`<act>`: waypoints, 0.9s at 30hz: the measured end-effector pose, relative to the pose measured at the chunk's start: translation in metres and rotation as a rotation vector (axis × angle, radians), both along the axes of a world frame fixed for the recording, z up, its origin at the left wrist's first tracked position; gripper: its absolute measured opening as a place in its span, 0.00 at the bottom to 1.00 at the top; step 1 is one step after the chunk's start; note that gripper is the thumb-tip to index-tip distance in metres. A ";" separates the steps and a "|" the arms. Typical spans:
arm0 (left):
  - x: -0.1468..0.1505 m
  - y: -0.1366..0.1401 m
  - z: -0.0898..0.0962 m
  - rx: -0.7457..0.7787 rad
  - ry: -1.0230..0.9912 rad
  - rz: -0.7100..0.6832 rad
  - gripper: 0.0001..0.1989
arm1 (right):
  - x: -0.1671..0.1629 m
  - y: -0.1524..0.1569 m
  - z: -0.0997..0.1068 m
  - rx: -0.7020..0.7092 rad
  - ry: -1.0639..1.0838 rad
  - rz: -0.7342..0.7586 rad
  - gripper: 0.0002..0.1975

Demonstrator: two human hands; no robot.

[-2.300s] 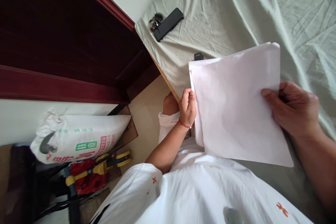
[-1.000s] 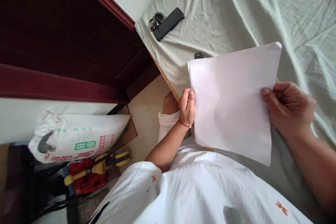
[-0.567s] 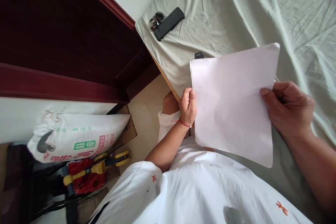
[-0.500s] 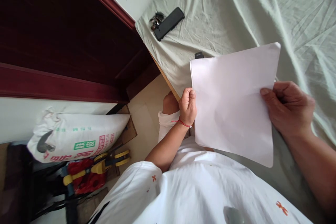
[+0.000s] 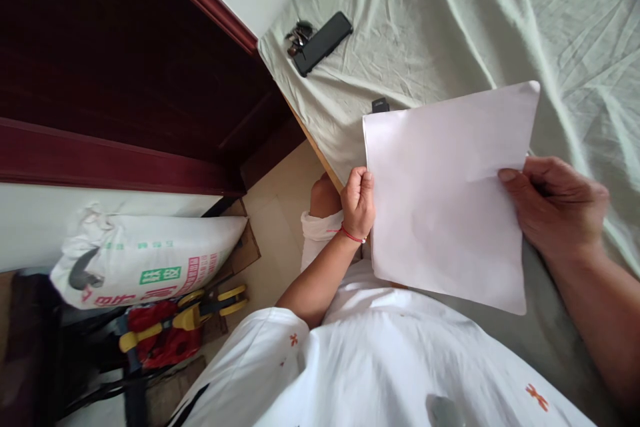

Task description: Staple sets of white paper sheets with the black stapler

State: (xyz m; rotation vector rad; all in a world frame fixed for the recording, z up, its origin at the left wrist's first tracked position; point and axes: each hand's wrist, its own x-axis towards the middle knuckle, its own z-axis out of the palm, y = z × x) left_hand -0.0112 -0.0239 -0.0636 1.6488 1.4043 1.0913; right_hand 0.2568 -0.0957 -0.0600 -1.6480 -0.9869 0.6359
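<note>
A white sheet of paper (image 5: 445, 193) is held up over the pale green cloth-covered table (image 5: 450, 33), in front of my white shirt. My left hand (image 5: 358, 203), with a red string at the wrist, pinches the sheet's left edge. At the sheet's right edge, my right hand (image 5: 557, 208) grips it with the thumb on top. The paper looks like one flat stack with edges lined up; I cannot tell how many sheets it has.
A black phone (image 5: 323, 43) and a bunch of keys (image 5: 297, 37) lie at the table's far left corner. A small black object (image 5: 379, 105) peeks out behind the paper. On the floor at left are a printed white sack (image 5: 150, 260) and yellow-handled tools (image 5: 200, 313).
2.3 s ago the paper showed a fanned second edge at the top left; now the edges sit together. In the last half second the right edge shifted slightly right.
</note>
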 end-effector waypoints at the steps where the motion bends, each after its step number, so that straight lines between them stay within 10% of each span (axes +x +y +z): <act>1: 0.000 0.000 0.000 -0.001 -0.001 0.000 0.22 | 0.001 0.000 -0.001 0.004 0.008 0.006 0.09; 27: 0.003 0.001 0.003 0.030 0.024 0.025 0.24 | 0.000 0.001 -0.003 0.007 -0.012 -0.009 0.09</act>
